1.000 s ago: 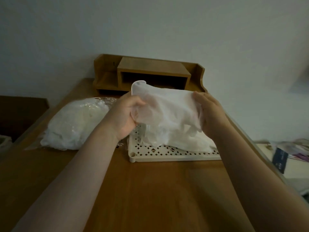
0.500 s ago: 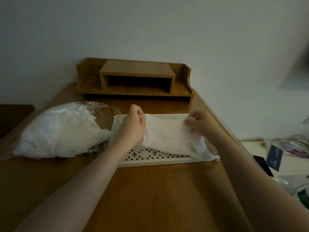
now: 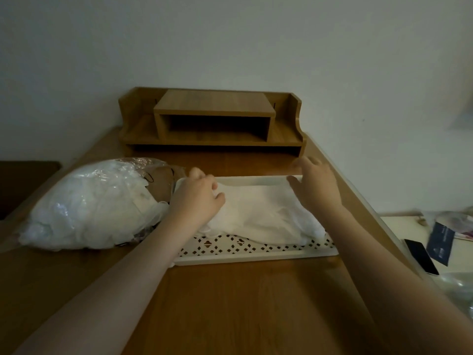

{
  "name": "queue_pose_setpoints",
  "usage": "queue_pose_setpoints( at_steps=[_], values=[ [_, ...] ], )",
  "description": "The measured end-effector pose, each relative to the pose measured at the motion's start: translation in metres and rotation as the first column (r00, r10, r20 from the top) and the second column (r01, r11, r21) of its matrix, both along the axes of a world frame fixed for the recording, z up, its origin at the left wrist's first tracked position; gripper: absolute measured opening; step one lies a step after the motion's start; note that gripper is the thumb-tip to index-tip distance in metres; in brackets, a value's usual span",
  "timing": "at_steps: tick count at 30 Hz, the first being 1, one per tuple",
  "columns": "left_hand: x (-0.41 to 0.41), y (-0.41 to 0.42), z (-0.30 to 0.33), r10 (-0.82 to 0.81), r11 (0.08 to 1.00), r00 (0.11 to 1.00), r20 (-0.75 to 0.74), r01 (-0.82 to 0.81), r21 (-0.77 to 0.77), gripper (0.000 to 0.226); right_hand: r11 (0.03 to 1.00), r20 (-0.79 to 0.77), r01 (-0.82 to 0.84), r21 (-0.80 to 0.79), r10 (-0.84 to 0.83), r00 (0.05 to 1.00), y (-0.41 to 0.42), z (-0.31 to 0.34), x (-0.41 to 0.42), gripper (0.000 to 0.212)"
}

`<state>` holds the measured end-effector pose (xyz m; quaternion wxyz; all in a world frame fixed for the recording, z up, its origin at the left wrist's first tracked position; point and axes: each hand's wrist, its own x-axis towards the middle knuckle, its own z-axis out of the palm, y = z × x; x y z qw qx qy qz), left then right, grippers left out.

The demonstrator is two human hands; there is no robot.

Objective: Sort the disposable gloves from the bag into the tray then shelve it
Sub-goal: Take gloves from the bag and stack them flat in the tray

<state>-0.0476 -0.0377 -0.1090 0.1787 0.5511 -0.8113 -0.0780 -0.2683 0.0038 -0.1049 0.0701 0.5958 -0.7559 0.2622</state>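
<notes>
1. Gloves (image 3: 266,219) lay piled in the white perforated tray (image 3: 256,254) on the tabletop (image 3: 230,303).
2. Left hand (image 3: 199,198) rested curled on the pile's left end; whether it gripped, I could not tell.
3. Right hand (image 3: 316,185) hovered spread above the tray's far right corner.
4. Bag (image 3: 87,206) lay just left; wooden shelf (image 3: 212,121) stood behind; phone (image 3: 421,256) lay right.

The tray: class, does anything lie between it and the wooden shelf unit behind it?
Nothing visible does. Only bare desk separates the tray from the shelf unit, whose open compartment looks empty. Gloves lie in the tray.
</notes>
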Motion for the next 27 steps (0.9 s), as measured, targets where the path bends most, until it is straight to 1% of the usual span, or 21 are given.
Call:
queue_pose_setpoints(
  at_steps=[1, 2, 3, 4, 5, 6, 7, 8, 10, 11, 13, 15, 18, 20, 22, 23, 24, 26, 27],
  values=[
    [-0.001, 0.004, 0.004, -0.032, 0.995, 0.999, -0.018, 0.03, -0.093, 0.032, 0.996, -0.013, -0.089, -0.029, 0.089, 0.996, 0.004, 0.003, 0.006, 0.027],
    [-0.003, 0.009, 0.008, -0.096, 0.979, 0.995, -0.031, 0.089, -0.184, 0.032, 0.979, -0.023, -0.202, -0.002, 0.202, 0.979, 0.009, 0.006, 0.015, 0.03],
    [-0.008, 0.015, 0.012, -0.18, 0.954, 0.984, -0.012, 0.172, -0.246, 0.034, 0.948, -0.016, -0.31, 0.069, 0.312, 0.95, 0.014, 0.006, 0.025, 0.034],
    [-0.015, 0.022, 0.014, -0.262, 0.926, 0.964, 0.044, 0.264, -0.27, 0.036, 0.907, 0.004, -0.389, 0.16, 0.394, 0.919, 0.016, 0.002, 0.035, 0.04],
    [-0.022, 0.028, 0.013, -0.325, 0.903, 0.938, 0.122, 0.346, -0.254, 0.039, 0.868, 0.024, -0.428, 0.251, 0.437, 0.899, 0.016, -0.003, 0.043, 0.047],
    [-0.028, 0.032, 0.007, -0.357, 0.894, 0.912, 0.203, 0.396, -0.207, 0.041, 0.839, 0.04, -0.431, 0.331, 0.444, 0.895, 0.017, -0.01, 0.049, 0.054],
    [-0.031, 0.032, -0.001, -0.365, 0.903, 0.89, 0.273, 0.41, -0.131, 0.043, 0.821, 0.043, -0.415, 0.393, 0.435, 0.9, 0.016, -0.018, 0.05, 0.058],
    [-0.031, 0.029, -0.01, -0.352, 0.924, 0.882, 0.313, 0.381, -0.035, 0.048, 0.809, 0.031, -0.387, 0.442, 0.418, 0.908, 0.017, -0.024, 0.048, 0.061],
    [-0.024, 0.021, -0.024, -0.288, 0.956, 0.892, 0.348, 0.25, 0.152, 0.067, 0.8, -0.044, -0.299, 0.521, 0.375, 0.926, 0.021, -0.031, 0.037, 0.07],
    [-0.02, 0.017, -0.028, -0.26, 0.96, 0.893, 0.368, 0.197, 0.201, 0.075, 0.798, -0.081, -0.249, 0.549, 0.348, 0.934, 0.023, -0.034, 0.03, 0.077],
    [-0.016, 0.012, -0.032, -0.241, 0.958, 0.881, 0.407, 0.15, 0.243, 0.084, 0.787, -0.112, -0.16, 0.596, 0.279, 0.954, 0.025, -0.036, 0.017, 0.094],
    [-0.014, 0.011, -0.033, -0.227, 0.961, 0.874, 0.429, 0.128, 0.246, 0.09, 0.768, -0.071, -0.127, 0.628, 0.218, 0.973, 0.025, -0.037, 0.008, 0.108],
    [-0.01, 0.008, -0.034, -0.207, 0.963, 0.885, 0.417, 0.109, 0.247, 0.099, 0.756, -0.011, -0.13, 0.641, 0.178, 0.984, 0.025, -0.036, 0.004, 0.115],
    [-0.005, 0.011, -0.028, -0.227, 0.961, 0.893, 0.389, 0.142, 0.235, 0.096, 0.778, -0.076, -0.079, 0.624, 0.161, 0.984, 0.027, -0.033, 0.011, 0.11],
    [0.005, 0.018, -0.015, -0.255, 0.964, 0.921, 0.295, 0.216, 0.157, 0.078, 0.859, -0.168, -0.048, 0.51, 0.154, 0.974, 0.029, -0.024, 0.024, 0.097],
    [0.011, 0.022, -0.005, -0.265, 0.963, 0.941, 0.212, 0.249, 0.098, 0.066, 0.907, -0.159, -0.094, 0.41, 0.173, 0.972, 0.03, -0.017, 0.032, 0.086],
    [0.019, 0.024, 0.005, -0.273, 0.962, 0.955, 0.116, 0.27, 0.045, 0.055, 0.939, -0.108, -0.179, 0.293, 0.218, 0.97, 0.031, -0.009, 0.044, 0.073],
    [0.035, 0.027, 0.023, -0.269, 0.963, 0.961, -0.068, 0.267, -0.033, 0.038, 0.934, 0.008, -0.35, 0.072, 0.35, 0.937, 0.029, 0.005, 0.07, 0.046],
    [0.042, 0.027, 0.03, -0.256, 0.966, 0.956, -0.142, 0.249, -0.064, 0.034, 0.913, 0.028, -0.409, 0.001, 0.409, 0.912, 0.026, 0.009, 0.084, 0.035]
  ],
)
